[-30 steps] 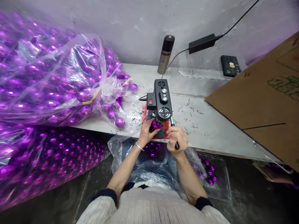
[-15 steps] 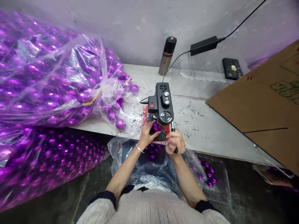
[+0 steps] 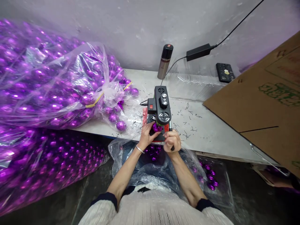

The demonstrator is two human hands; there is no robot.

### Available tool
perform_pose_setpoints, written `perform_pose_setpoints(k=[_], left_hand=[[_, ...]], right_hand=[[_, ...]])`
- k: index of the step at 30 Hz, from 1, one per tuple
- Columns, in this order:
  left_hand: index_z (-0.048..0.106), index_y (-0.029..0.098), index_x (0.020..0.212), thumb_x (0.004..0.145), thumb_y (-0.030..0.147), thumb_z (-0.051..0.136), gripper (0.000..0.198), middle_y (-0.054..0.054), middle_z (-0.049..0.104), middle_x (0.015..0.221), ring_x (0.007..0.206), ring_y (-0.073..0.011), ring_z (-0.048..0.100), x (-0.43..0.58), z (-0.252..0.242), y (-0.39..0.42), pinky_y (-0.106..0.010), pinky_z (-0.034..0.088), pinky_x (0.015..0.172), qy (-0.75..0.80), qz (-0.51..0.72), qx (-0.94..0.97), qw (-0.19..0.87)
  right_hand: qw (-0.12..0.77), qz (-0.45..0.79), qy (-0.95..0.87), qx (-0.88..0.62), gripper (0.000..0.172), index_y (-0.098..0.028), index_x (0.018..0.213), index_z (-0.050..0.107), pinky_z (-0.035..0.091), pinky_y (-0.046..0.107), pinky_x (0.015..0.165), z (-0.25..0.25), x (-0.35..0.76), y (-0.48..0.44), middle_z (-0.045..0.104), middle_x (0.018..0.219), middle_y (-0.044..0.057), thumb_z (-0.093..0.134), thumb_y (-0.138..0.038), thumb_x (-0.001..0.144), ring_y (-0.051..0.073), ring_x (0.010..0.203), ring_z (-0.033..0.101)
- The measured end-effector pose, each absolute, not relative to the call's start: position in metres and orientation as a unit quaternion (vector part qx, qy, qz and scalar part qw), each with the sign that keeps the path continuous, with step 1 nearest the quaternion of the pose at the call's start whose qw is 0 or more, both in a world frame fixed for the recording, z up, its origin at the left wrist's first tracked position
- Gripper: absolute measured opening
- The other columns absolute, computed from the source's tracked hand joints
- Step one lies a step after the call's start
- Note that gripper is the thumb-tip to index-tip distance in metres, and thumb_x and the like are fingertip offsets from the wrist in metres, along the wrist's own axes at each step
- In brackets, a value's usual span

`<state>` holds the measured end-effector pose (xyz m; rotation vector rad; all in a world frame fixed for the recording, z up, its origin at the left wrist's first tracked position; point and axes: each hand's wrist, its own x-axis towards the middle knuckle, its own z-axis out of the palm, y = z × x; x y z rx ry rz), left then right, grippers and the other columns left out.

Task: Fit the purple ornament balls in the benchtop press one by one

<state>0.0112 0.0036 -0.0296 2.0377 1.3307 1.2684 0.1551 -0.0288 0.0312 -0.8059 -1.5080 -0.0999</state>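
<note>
A shiny purple ball (image 3: 157,127) sits under the head of a small black bench press (image 3: 160,107). My left hand (image 3: 146,136) holds this ball from its left and near side, thumb and fingers around it. My right hand (image 3: 172,141) is wrapped round the black grip of the press lever (image 3: 170,125), its end poking out below the fist. The press stands on a black base with red edging, and the head hides the top of the ball. More purple balls (image 3: 153,153) lie in clear plastic on my lap.
Large clear bags of purple balls (image 3: 53,84) fill the left side. Loose balls (image 3: 121,125) lie on the white table (image 3: 150,84), among thin black scraps. Behind the press are a spray can (image 3: 165,61), a power adapter (image 3: 198,52) and a phone (image 3: 225,72). A cardboard box (image 3: 253,106) stands right.
My right hand and the lever grip have shifted slightly left and inward, toward the press. My left hand stays on the ball. The whole view has tilted a little.
</note>
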Motion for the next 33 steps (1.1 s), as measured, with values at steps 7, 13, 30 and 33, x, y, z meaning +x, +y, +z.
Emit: perform_pose_setpoints(k=[7, 13, 30, 33], left_hand=[[0.061, 0.018, 0.136, 0.093, 0.050, 0.073, 0.055, -0.017, 0.074, 0.127, 0.118, -0.0304, 0.072, 0.011, -0.028, 0.008, -0.051, 0.057, 0.104, 0.459, 0.466, 0.731, 0.194], [0.048, 0.020, 0.144, 0.096, 0.039, 0.070, 0.056, -0.018, 0.069, 0.136, 0.129, -0.0293, 0.068, 0.005, -0.028, -0.025, -0.052, 0.053, 0.110, 0.430, 0.464, 0.756, 0.167], [0.045, -0.003, 0.148, 0.087, 0.010, 0.054, 0.063, -0.037, 0.038, 0.162, 0.155, -0.0457, 0.036, -0.091, 0.029, 0.134, -0.065, 0.032, 0.124, 0.702, 0.329, 0.625, 0.092], [0.045, -0.002, 0.147, 0.079, 0.003, 0.057, 0.070, -0.036, 0.033, 0.164, 0.150, -0.0459, 0.044, -0.106, 0.041, 0.162, -0.060, 0.037, 0.122, 0.725, 0.253, 0.629, 0.122]], right_hand=[[0.643, -0.039, -0.662, -0.384, 0.032, -0.023, 0.071, 0.048, 0.046, 0.029, 0.059, 0.074, 0.154, -0.034, 0.059, 0.070, -0.001, 0.043, -0.022, 0.103, 0.013, 0.061, 0.059], [0.620, 0.037, -0.652, -0.435, 0.029, -0.023, 0.072, 0.055, 0.046, 0.030, 0.060, 0.124, 0.156, -0.039, 0.062, 0.070, 0.000, 0.048, -0.016, 0.100, 0.014, 0.066, 0.061], [0.617, -0.005, -0.676, -0.403, 0.030, -0.023, 0.069, 0.054, 0.045, 0.030, 0.059, 0.103, 0.159, -0.039, 0.064, 0.070, 0.000, 0.049, -0.010, 0.096, 0.015, 0.065, 0.063], [0.621, -0.006, -0.674, -0.401, 0.030, -0.023, 0.069, 0.055, 0.045, 0.031, 0.059, 0.102, 0.158, -0.038, 0.064, 0.068, 0.000, 0.049, -0.010, 0.095, 0.016, 0.064, 0.064]])
